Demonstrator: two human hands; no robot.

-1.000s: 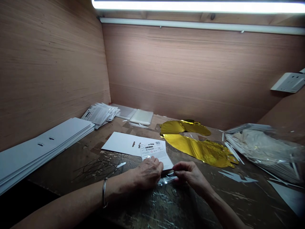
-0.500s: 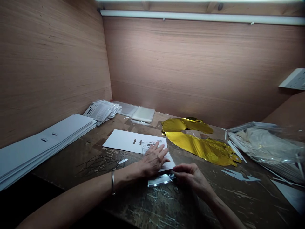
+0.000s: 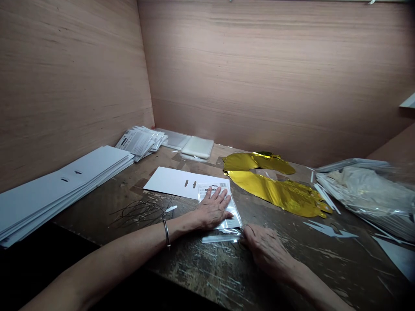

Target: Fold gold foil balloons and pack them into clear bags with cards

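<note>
A printed label card in a clear plastic sleeve (image 3: 227,194) lies on the scratched dark worktop (image 3: 214,272), partly over a white card (image 3: 171,181). My left hand (image 3: 212,209), a bangle on its wrist, lies flat on the sleeve with fingers spread. My right hand (image 3: 264,248) rests palm down at the sleeve's near end, fingertips on the folded clear flap (image 3: 220,236). Beyond the sleeve, a folded gold foil balloon (image 3: 279,194) lies flat.
A stack of white cards (image 3: 61,183) runs along the left wall. Printed cards (image 3: 139,141) and clear bags (image 3: 197,147) sit in the back corner. A plastic bag of white sticks and packets (image 3: 363,194) lies at the right. Wooden walls enclose the bench.
My left hand went from curled at the sleeve's near end to flat on top of it, farther up. My right hand lowered onto the flap. The view tilted down; the lamp left the frame.
</note>
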